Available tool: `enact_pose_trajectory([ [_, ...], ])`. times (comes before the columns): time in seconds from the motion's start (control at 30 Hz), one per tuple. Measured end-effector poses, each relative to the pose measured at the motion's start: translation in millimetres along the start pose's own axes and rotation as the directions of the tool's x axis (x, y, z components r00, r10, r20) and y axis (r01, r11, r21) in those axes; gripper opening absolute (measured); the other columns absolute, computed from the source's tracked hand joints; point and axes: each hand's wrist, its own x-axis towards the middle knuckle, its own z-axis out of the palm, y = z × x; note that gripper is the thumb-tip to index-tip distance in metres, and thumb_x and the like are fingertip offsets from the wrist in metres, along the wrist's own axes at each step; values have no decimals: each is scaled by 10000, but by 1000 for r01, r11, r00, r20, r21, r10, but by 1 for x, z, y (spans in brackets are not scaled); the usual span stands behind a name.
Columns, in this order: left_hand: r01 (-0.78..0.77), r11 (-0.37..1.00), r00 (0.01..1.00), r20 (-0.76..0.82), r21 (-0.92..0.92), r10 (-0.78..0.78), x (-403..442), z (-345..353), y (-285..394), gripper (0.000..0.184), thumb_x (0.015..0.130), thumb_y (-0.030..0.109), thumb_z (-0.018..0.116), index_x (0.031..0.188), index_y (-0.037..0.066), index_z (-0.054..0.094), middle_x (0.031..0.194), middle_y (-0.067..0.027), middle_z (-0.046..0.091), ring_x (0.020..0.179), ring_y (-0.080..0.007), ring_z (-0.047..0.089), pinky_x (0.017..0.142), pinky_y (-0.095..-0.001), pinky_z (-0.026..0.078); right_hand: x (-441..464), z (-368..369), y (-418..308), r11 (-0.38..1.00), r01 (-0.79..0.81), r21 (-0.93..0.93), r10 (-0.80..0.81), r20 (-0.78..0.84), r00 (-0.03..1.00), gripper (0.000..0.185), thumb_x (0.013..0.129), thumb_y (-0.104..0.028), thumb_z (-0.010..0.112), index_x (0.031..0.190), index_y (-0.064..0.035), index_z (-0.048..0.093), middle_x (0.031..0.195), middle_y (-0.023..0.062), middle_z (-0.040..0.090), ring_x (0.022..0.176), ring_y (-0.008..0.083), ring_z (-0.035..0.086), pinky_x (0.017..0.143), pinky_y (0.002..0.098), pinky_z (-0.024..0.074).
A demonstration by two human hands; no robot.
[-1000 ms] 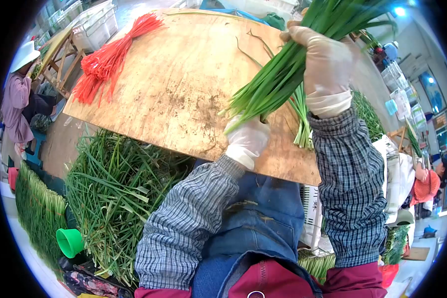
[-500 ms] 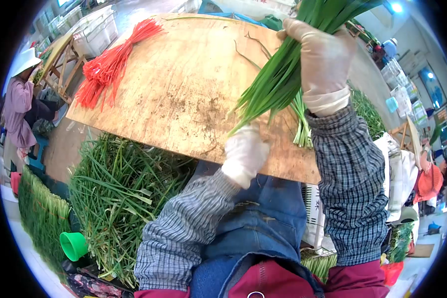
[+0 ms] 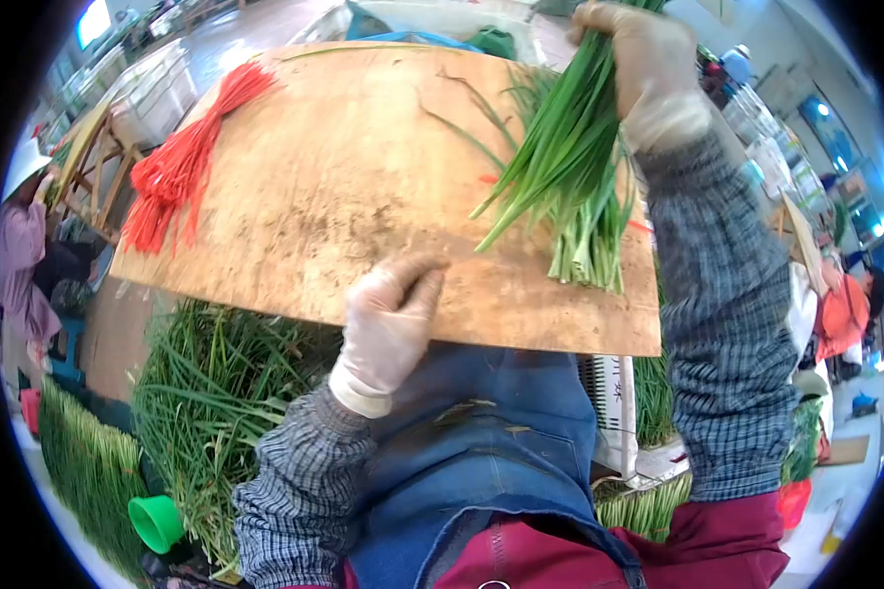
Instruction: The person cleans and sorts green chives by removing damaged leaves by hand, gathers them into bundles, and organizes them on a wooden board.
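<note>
My right hand (image 3: 648,74), in a pale glove, is closed around a bunch of garlic chives (image 3: 563,133), raised over the right side of the wooden board (image 3: 314,137). The leaf tips hang down toward me. Beneath them another chive bunch (image 3: 589,250) lies on the board, its pale cut ends facing me. My left hand (image 3: 393,319), also gloved, is at the board's near edge with thumb and fingers curled together; whatever they may hold is hidden. A few loose dark leaves (image 3: 471,118) lie beside the raised bunch.
Red ties (image 3: 192,162) lie in a bundle on the board's left. Below the board at left is a heap of loose greens (image 3: 206,393), near a green cup (image 3: 155,522). A white crate (image 3: 614,417) stands under the right edge. A person (image 3: 29,245) sits at far left.
My left hand has drawn away from the leaf tips, down and to the left. My right hand has shifted slightly up with the chives, and more of the lying bunch shows.
</note>
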Motion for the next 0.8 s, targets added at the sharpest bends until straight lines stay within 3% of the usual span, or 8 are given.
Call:
enact_pose_trajectory([
  [0.1, 23, 999, 996, 85, -41, -20, 31, 7, 26, 193, 808, 101, 594, 952, -21, 632, 786, -101, 620, 682, -145, 569, 640, -249, 464, 51, -35, -3, 975, -151, 163, 160, -42, 986, 77, 720, -9, 552, 677, 51, 576, 565, 132, 556, 458, 232, 534, 434, 335, 451],
  [0.17, 123, 980, 953, 294, -153, -74, 54, 20, 52, 266, 816, 166, 599, 1011, -14, 615, 763, -80, 603, 657, -123, 551, 605, -237, 454, 71, -59, 8, 956, -284, 73, 282, 38, 959, 89, 733, -23, 545, 679, 41, 576, 569, 129, 558, 464, 232, 544, 439, 338, 460],
  [0.3, 250, 964, 759, 636, -91, -137, 89, 67, 74, 455, 842, 288, 583, 1135, -56, 526, 655, -35, 565, 477, -61, 462, 420, -196, 353, 66, -73, 32, 890, -413, -195, 430, 55, 901, 128, 764, -86, 634, 779, 42, 626, 636, 107, 620, 488, 183, 577, 479, 301, 493],
  [0.4, 363, 930, 593, 783, -53, -187, 106, 102, 66, 549, 825, 316, 631, 1152, -100, 483, 620, -39, 551, 402, -79, 453, 366, -206, 349, 67, -78, 68, 839, -506, -201, 521, 27, 853, 90, 765, -9, 614, 809, 69, 608, 644, 140, 619, 515, 221, 606, 485, 344, 526],
  [0.53, 479, 877, 554, 791, -48, -260, 117, 133, 43, 501, 805, 208, 658, 1120, -137, 477, 628, -73, 571, 445, -125, 554, 387, -261, 473, 71, -86, 122, 771, -622, -139, 627, -5, 779, 101, 761, 22, 613, 831, 94, 601, 647, 162, 618, 537, 250, 619, 496, 387, 537],
  [0.7, 521, 853, 546, 752, 39, -368, 118, 145, 30, 434, 804, 171, 652, 1073, -133, 499, 631, -91, 581, 442, -139, 561, 373, -265, 483, 70, -77, 161, 700, -684, -205, 683, -86, 725, 180, 726, 58, 644, 880, 127, 580, 791, 216, 629, 564, 276, 634, 494, 410, 534],
  [0.73, 512, 857, 554, 739, 60, -383, 118, 147, 28, 420, 803, 168, 652, 1058, -131, 505, 620, -90, 578, 440, -139, 561, 373, -265, 484, 78, -79, 186, 691, -640, -337, 644, -116, 757, 206, 714, 63, 655, 894, 129, 579, 792, 212, 631, 578, 276, 637, 501, 409, 534],
  [0.8, 488, 869, 591, 702, 81, -397, 113, 151, 25, 315, 802, 156, 651, 951, -103, 552, 575, -77, 560, 418, -134, 541, 367, -255, 460, 85, -81, 194, 558, -604, -568, 661, -135, 738, 423, 670, -127, 745, 1019, 56, 593, 1001, 163, 616, 860, 247, 606, 745, 354, 487],
])
